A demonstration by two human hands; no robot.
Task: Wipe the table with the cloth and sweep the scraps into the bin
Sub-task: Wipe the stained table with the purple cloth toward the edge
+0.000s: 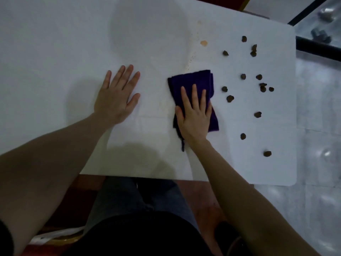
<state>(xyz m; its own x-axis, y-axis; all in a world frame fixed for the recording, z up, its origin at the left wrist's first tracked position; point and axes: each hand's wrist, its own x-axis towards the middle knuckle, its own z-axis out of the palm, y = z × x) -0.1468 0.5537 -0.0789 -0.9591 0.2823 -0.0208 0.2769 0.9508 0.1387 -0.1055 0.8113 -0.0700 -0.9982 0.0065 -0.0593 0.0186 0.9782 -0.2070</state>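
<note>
Now, working across the white table (55, 52) from the left: the left hand (115, 95) lies flat, palm down, fingers spread and holding nothing, resting on bare tabletop well to the left of the cloth. Next comes the purple cloth (193, 80) itself, folded into a rough rectangle near the middle of the table, and the right hand (193, 115) is pressed flat on top of its nearer half, fingers stretched out rather than curled round it. A loose strand of the cloth trails toward the near edge, just left of the right wrist. Beyond the cloth, a little farther from the person, sits a small orange stain (203, 43), with a faint line of specks running from it down toward the cloth's far corner. Right of the cloth, the dark brown scraps (230, 98) are scattered singly across the table's right part, the closest just beside the cloth's right edge, the rest spreading toward the rounded right corners.
</note>
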